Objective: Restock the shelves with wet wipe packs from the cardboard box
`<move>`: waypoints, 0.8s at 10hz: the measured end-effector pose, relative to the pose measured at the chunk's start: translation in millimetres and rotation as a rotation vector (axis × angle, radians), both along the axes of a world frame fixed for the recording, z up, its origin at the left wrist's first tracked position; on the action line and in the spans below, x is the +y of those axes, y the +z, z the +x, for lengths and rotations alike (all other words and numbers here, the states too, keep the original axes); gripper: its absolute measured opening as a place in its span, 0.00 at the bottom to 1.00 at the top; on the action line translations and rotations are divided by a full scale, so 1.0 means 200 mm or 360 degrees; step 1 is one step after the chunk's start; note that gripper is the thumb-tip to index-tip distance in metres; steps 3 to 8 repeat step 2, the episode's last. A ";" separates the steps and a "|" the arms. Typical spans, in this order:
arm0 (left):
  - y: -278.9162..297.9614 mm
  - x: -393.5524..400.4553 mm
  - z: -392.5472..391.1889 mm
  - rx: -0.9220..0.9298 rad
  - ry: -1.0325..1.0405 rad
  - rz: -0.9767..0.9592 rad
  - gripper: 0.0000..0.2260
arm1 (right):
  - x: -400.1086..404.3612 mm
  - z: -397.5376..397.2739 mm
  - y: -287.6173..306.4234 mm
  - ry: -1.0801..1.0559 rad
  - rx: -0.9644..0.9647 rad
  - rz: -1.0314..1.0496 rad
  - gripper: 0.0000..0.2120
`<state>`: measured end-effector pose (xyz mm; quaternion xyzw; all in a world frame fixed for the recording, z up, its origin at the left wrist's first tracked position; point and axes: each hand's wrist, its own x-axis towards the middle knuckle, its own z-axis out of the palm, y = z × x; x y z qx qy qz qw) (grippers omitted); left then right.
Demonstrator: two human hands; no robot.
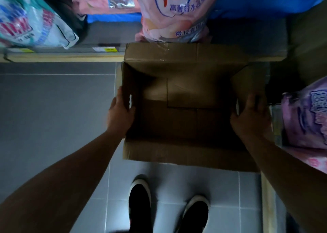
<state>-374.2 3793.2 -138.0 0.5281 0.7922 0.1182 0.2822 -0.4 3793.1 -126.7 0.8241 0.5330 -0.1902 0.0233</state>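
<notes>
We are holding the open cardboard box (185,108) between us, above the tiled floor (53,108): our left hand (120,112) is gripping its left wall, our right hand (251,115) clasping its right wall.

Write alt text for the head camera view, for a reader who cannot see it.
Seen from above, a person's left hand and right hand grip opposite side walls of an open cardboard box that looks empty. Their black shoes stand on grey floor tiles; a pink bag sits on the shelf beyond.
</notes>
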 end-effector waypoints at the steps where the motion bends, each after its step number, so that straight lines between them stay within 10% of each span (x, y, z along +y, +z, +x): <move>1: 0.18 -0.02 0.03 0.0100 -0.0090 -0.0059 0.30 | -0.02 -0.09 0.20 0.0095 0.0061 -0.0061 0.40; 8: 0.51 -0.07 0.10 0.0189 -0.0273 -0.0191 0.31 | -0.09 -0.23 0.51 0.0309 0.0258 -0.0106 0.38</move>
